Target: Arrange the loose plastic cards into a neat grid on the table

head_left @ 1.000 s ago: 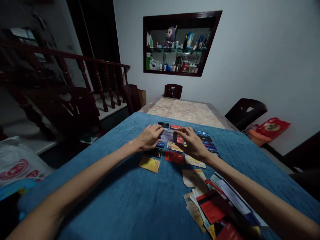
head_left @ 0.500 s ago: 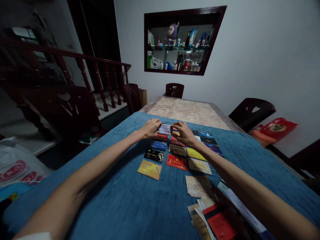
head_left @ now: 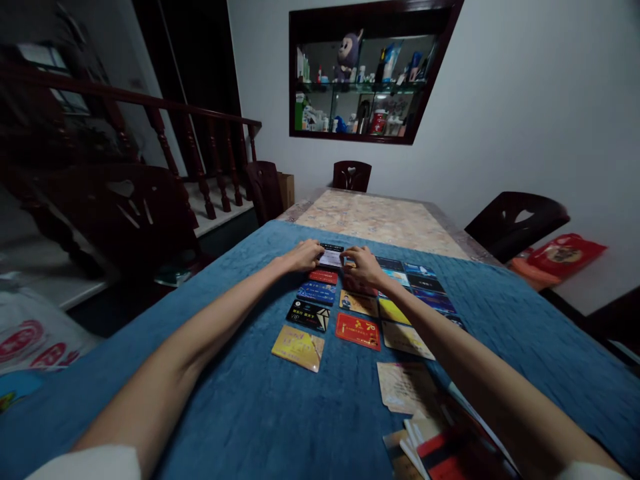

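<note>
A pale card with a dark top strip (head_left: 331, 257) lies at the far end of the left column of cards. My left hand (head_left: 304, 255) has its fingers closed on the card's left edge. From the other side, the curled fingers of my right hand (head_left: 363, 267) pinch its right edge. Nearer to me in that column are a red card (head_left: 323, 277), a blue card (head_left: 317, 293), a black VIP card (head_left: 308, 315) and a gold card (head_left: 299, 347). A red card with gold print (head_left: 358, 331) heads the middle column. My right forearm partly covers the cards beneath it.
All the cards rest on a blue cloth (head_left: 225, 400) over the table's near part. A loose pile of cards and booklets (head_left: 455, 453) sits at front right, beside a beige card (head_left: 406, 387). Dark chairs (head_left: 515, 223) surround the table; a white bag (head_left: 35, 333) stands left.
My view has shifted slightly, so the near cards appear lower and larger. Both hands stay at the pale card's edges, and more of its dark top strip now shows.
</note>
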`<state>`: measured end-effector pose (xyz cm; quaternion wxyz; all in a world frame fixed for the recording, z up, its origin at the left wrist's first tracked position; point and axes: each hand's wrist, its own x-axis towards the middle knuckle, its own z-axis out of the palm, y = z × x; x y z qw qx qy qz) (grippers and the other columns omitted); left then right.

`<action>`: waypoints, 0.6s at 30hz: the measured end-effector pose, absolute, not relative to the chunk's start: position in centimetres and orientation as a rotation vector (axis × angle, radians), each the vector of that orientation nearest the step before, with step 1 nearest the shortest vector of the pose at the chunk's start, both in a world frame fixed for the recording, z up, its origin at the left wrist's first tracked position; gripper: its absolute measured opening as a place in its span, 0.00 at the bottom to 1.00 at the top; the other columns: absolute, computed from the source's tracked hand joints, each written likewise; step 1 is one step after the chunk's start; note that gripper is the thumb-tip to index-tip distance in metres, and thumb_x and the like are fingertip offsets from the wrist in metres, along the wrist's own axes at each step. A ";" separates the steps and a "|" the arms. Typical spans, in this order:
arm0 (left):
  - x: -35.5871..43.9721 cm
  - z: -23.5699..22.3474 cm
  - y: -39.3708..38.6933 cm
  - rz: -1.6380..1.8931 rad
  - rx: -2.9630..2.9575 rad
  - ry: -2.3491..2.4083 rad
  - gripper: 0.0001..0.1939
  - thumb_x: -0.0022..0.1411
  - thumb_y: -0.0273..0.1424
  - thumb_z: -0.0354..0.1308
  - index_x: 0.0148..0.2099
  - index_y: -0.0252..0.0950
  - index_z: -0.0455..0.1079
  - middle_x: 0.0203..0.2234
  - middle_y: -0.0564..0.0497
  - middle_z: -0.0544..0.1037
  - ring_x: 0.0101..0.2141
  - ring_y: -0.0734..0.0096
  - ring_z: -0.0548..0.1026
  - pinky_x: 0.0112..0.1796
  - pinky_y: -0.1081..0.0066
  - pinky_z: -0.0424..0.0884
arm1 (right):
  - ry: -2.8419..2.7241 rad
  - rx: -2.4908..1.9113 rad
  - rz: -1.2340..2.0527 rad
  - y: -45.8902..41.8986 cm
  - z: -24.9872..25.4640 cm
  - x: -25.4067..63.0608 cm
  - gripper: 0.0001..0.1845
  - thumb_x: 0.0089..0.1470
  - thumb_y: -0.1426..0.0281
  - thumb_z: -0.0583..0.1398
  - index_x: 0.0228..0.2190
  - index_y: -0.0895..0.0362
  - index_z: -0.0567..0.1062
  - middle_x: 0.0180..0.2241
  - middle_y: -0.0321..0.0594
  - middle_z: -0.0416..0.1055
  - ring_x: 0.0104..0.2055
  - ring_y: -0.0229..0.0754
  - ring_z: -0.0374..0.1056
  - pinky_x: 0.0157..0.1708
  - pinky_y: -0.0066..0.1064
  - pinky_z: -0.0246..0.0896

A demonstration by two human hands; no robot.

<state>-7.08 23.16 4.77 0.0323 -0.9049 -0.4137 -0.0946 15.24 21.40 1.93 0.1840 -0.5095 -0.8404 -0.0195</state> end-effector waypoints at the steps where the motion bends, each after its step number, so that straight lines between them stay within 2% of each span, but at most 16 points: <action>1: -7.1 4.5 23.5 -0.290 -2.792 -1.273 0.13 0.55 0.25 0.58 0.44 0.33 0.76 0.44 0.43 0.76 0.47 0.55 0.73 0.46 0.64 0.70 | -2.373 -1.455 -0.052 21.6 1.9 15.2 0.19 0.54 0.70 0.60 0.47 0.54 0.79 0.51 0.47 0.72 0.48 0.53 0.62 0.44 0.38 0.56; 12: -6.9 2.7 26.0 -0.233 -2.854 -1.266 0.13 0.57 0.27 0.58 0.45 0.34 0.77 0.44 0.42 0.77 0.45 0.58 0.74 0.46 0.67 0.69 | -2.420 -1.598 -0.037 22.7 1.3 14.7 0.19 0.56 0.69 0.57 0.48 0.54 0.79 0.52 0.46 0.73 0.50 0.55 0.62 0.45 0.39 0.54; 18: -7.0 2.5 26.4 -0.192 -2.869 -1.285 0.15 0.58 0.27 0.57 0.48 0.35 0.76 0.44 0.43 0.78 0.44 0.60 0.75 0.45 0.69 0.69 | -2.437 -1.642 -0.024 22.7 1.3 14.4 0.15 0.55 0.69 0.58 0.43 0.52 0.80 0.49 0.46 0.75 0.50 0.56 0.62 0.45 0.40 0.55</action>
